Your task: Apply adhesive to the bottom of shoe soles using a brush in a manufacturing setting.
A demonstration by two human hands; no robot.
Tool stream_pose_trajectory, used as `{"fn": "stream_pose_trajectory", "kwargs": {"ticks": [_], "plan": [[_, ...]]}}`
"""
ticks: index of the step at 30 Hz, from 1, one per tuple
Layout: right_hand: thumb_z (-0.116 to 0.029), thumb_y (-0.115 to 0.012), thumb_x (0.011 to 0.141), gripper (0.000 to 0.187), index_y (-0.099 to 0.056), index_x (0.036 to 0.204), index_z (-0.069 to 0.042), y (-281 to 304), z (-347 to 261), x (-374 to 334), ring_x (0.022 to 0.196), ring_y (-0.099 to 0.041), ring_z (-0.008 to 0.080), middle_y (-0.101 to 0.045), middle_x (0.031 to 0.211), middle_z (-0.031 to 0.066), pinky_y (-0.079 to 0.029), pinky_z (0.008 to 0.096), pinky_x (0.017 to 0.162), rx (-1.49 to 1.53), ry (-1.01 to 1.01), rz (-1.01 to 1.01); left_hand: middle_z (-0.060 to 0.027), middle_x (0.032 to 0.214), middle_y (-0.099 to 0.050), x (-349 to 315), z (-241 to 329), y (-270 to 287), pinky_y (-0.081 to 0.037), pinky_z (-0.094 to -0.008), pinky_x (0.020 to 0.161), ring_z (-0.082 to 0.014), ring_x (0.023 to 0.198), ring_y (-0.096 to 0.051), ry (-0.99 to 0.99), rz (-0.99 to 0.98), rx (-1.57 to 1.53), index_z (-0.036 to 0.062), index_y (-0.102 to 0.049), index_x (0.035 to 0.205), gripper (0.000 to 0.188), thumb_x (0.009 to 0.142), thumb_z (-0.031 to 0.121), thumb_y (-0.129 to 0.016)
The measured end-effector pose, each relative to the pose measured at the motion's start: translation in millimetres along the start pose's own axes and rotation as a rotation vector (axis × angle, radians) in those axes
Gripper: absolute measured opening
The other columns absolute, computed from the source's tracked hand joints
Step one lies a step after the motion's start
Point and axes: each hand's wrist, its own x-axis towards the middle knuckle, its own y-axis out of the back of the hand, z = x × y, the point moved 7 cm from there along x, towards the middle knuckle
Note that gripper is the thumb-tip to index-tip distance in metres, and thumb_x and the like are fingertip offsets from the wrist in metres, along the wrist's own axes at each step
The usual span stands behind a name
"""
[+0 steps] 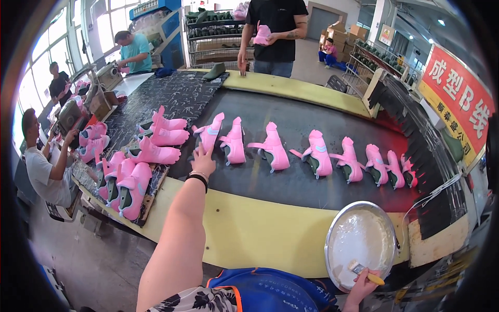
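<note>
My left hand (202, 162) reaches forward over the dark conveyor belt (249, 184). Its fingers are spread at the near end of a pink shoe upper (209, 134), the leftmost in a row; I cannot tell how firmly they touch it. At the lower right, my right hand (362, 287) is closed round the yellow handle of a brush (356, 267). The bristles lie in white liquid inside a round metal basin (328, 249). Several more pink shoe uppers run along the belt to the right, among them one with a pale blue mark (316, 153).
More pink shoes (134, 191) crowd a black patterned board (182, 91) on the left. A yellow ledge (249, 223) borders the belt's near side. Across it stands a person in black (278, 31) holding a pink shoe upper (262, 34). Black curtain strips (416, 119) hang at the right end.
</note>
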Motion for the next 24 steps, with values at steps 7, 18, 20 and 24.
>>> {"fn": "stream_pose_trajectory", "kwargs": {"ticks": [7, 18, 20, 24], "plan": [[-0.006, -0.056, 0.102, 0.017, -0.044, 0.090, -0.005, 0, 8, 3, 0.052, -0.048, 0.0066, -0.048, 0.068, 0.0019, -0.038, 0.0218, 0.049, -0.075, 0.057, -0.045, -0.0289, 0.168, -0.002, 51, -3, -13, -0.040, -0.0566, 0.115, -0.0594, 0.148, -0.020, 0.126, -0.103, -0.247, 0.0300, -0.018, 0.164, 0.091, 0.086, 0.023, -0.065], [-0.005, -0.055, 0.102, 0.017, -0.044, 0.089, -0.004, -3, 9, 2, 0.052, -0.047, 0.0075, -0.048, 0.068, 0.0027, -0.037, 0.0228, 0.049, -0.076, 0.111, -0.105, -0.0206, 0.134, -0.052, 29, 7, -6, -0.050, -0.0491, 0.103, -0.0409, 0.127, -0.055, -0.119, 0.074, -0.225, 0.0105, -0.065, 0.130, 0.049, 0.081, 0.013, -0.066], [-0.005, -0.055, 0.101, 0.017, -0.044, 0.089, -0.004, -5, 7, 3, 0.052, -0.046, 0.0074, -0.048, 0.068, 0.0025, -0.037, 0.0229, 0.049, -0.120, 0.119, -0.117, -0.0210, 0.133, -0.052, 37, 5, -12, -0.048, -0.0502, 0.105, -0.0435, 0.129, -0.053, -0.096, 0.079, -0.356, 0.0088, -0.057, 0.140, 0.062, 0.080, 0.017, -0.067], [-0.006, -0.056, 0.101, 0.016, -0.046, 0.090, -0.004, -1, -4, 0, 0.052, -0.046, 0.0071, -0.046, 0.066, 0.0006, -0.036, 0.0221, 0.050, -0.138, 0.147, -0.055, -0.0257, 0.142, -0.048, 42, -4, 19, -0.045, -0.0472, 0.109, -0.0432, 0.133, -0.051, -0.124, 0.236, -0.315, 0.0071, -0.039, 0.154, 0.085, 0.078, 0.028, -0.072]]}}
